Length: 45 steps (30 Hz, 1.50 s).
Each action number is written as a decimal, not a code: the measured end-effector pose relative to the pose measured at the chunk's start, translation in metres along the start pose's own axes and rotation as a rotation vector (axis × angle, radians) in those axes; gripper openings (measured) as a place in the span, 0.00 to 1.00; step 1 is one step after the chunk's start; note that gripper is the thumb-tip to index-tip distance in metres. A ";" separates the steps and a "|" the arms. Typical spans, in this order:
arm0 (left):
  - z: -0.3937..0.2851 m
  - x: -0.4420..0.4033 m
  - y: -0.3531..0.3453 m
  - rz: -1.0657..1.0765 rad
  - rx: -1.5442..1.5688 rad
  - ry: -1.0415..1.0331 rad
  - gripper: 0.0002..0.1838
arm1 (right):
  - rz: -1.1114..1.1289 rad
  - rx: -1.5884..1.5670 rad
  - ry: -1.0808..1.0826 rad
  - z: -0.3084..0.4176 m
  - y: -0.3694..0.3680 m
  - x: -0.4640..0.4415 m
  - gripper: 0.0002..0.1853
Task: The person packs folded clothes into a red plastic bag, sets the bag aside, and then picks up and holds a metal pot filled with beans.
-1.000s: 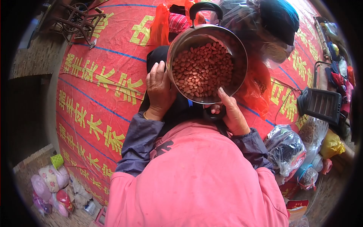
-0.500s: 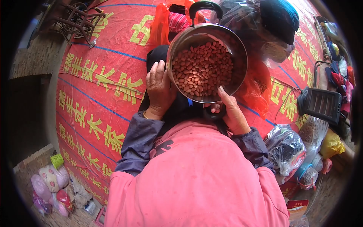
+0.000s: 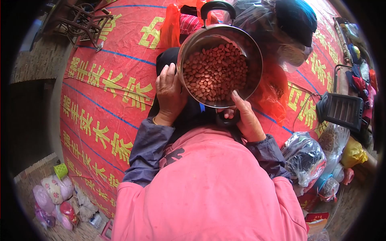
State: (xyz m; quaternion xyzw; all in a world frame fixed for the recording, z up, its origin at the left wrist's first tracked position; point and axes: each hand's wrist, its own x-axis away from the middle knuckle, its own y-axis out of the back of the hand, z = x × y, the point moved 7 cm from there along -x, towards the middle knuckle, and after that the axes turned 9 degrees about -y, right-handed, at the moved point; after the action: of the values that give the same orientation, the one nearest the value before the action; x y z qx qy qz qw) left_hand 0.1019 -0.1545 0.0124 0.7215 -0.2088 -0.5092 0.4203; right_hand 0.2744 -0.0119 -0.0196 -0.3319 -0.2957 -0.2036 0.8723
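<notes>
A shiny metal pot [image 3: 252, 80] with dark loop handles sits over my lap, tilted toward me. Many reddish peanuts [image 3: 215, 72] lie heaped in it. Along the pot's left side, my left hand [image 3: 168, 94] steadies the wall, its fingers pointing up and its thumb hidden. My right hand [image 3: 245, 118] grips the pot at its near handle [image 3: 227, 119]. Its thumb lies over the rim, with some fingers curled near the handle and others out of sight.
A red printed sheet [image 3: 96, 120] covers the floor. Red plastic bags [image 3: 273, 92] lie close to the pot. On the right stand a black heater-like box [image 3: 341, 111] and a clear bag [image 3: 303, 156]. Several bundles [image 3: 52, 193] lie at lower left, with a brown chair [image 3: 84, 24] at upper left.
The pot has shifted very slightly up and left. Both hands keep their places on it, and the peanuts look the same.
</notes>
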 end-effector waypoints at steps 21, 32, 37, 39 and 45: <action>0.000 0.001 -0.001 0.016 -0.008 0.003 0.24 | -0.033 -0.008 -0.021 -0.002 0.003 0.000 0.29; -0.001 0.000 0.000 0.009 -0.002 0.004 0.25 | -0.002 -0.014 0.011 0.001 -0.002 0.002 0.28; -0.001 0.000 0.000 0.016 0.001 0.002 0.25 | -0.003 0.017 0.013 0.002 -0.004 0.003 0.29; -0.001 0.000 -0.001 0.016 0.001 0.000 0.25 | -0.012 -0.004 0.022 0.003 -0.004 0.003 0.28; -0.001 0.000 -0.001 0.018 0.001 0.000 0.24 | -0.014 0.006 0.012 0.003 -0.004 0.003 0.28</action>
State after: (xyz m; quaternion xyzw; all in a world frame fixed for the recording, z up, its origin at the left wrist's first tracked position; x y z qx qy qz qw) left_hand 0.1025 -0.1541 0.0115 0.7199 -0.2157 -0.5051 0.4244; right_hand 0.2735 -0.0132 -0.0145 -0.3260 -0.2935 -0.2108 0.8736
